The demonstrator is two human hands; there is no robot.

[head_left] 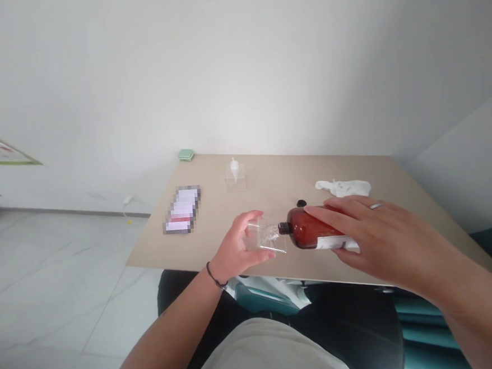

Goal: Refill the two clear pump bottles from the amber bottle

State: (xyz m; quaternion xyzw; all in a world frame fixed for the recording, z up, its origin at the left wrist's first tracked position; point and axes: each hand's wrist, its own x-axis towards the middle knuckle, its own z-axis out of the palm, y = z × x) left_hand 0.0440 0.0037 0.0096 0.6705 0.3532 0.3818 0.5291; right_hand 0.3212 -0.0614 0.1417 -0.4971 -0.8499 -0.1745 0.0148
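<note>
My left hand is wrapped round a small clear square container, tilted with its open side toward the right. In my right hand lies a brown bottle with a white label, tipped almost level. The bottle's uncapped neck points left, into or right at the container's mouth. Something clear and shiny shows inside the container by the neck; whether liquid is flowing I cannot tell. Just behind the bottle, a black cap rests on the table.
A clear stand with a white funnel-shaped piece is at the back. To the left lies a blurred-out phone-like slab. A green box sits at the far left corner, and a crumpled white cloth or glove lies right. The wall borders the table's back edge.
</note>
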